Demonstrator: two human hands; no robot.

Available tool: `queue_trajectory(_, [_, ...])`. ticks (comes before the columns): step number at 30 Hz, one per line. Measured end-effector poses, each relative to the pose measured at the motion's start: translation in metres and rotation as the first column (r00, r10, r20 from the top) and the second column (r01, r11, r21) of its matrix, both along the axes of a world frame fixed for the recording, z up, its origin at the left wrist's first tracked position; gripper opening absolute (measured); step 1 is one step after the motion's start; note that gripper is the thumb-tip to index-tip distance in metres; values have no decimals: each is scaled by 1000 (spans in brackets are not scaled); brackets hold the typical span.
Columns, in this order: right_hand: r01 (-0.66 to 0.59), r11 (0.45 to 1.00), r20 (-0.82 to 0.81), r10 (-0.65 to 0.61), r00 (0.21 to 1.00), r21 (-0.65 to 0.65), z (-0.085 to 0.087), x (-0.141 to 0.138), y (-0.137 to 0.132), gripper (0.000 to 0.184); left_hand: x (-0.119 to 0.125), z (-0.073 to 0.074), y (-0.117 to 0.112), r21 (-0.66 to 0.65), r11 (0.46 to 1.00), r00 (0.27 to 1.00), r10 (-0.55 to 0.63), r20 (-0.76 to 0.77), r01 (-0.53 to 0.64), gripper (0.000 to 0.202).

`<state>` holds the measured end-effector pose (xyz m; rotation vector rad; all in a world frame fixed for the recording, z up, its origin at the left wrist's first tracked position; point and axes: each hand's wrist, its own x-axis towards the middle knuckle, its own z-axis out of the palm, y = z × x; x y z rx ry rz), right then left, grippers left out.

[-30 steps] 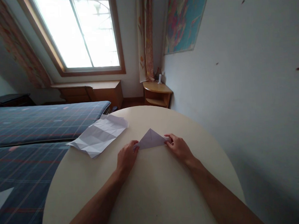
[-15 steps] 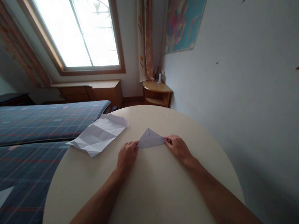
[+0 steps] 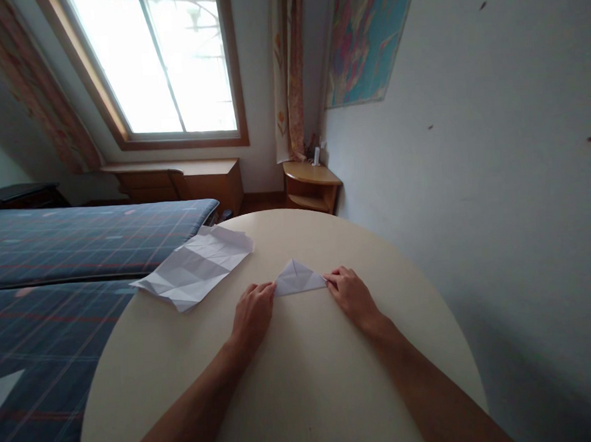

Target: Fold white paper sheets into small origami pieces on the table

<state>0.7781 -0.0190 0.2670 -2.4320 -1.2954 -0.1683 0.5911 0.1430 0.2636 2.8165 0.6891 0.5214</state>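
Observation:
A small white folded paper [image 3: 299,281], roughly a triangle with its peak pointing away from me, is at the middle of the round cream table [image 3: 294,368]. A crease runs down from its peak. My left hand [image 3: 254,311] pinches its left corner between thumb and fingers. At the right corner, my right hand [image 3: 348,291] pinches the paper too. The fingertips cover both corners. Left of my left hand lies a larger creased white sheet [image 3: 198,267], which neither hand touches.
Beds with blue plaid covers [image 3: 42,330] stand against the table's left side, with another piece of white paper [image 3: 3,392] on one. A white wall [image 3: 516,234] rises on the right. Behind the table are a wooden corner shelf [image 3: 312,173] and a desk [image 3: 202,167] under the window.
The folded paper's peak has come down slightly, so the paper looks flatter. Both hands keep their places at its corners, with the left fingers shifted a little.

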Motion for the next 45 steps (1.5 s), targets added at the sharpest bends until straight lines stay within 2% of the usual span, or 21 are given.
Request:
queue_trajectory(5, [4, 1000, 29, -4, 1000, -22, -1, -4, 1, 27, 0, -2, 2, 25, 999, 1000, -19, -17, 19, 29])
queue_trajectory(13, [16, 998, 32, -14, 999, -58, 1, -10, 0, 33, -2, 3, -1, 56, 998, 996, -8, -84, 13, 31])
queue_trajectory(24, [11, 995, 32, -8, 999, -103, 9, -12, -1, 32, -3, 17, -9, 59, 998, 987, 1, -159, 9, 24])
queue_trajectory(36, [11, 995, 9, -11, 1000, -101, 15, -14, -3, 31, -4, 16, -7, 49, 998, 983, 39, -177, -31, 27])
queue_trajectory(45, [0, 997, 7, 0, 1000, -78, 13, -13, -4, 30, -3, 15, -6, 81, 995, 981, 72, -182, -58, 32])
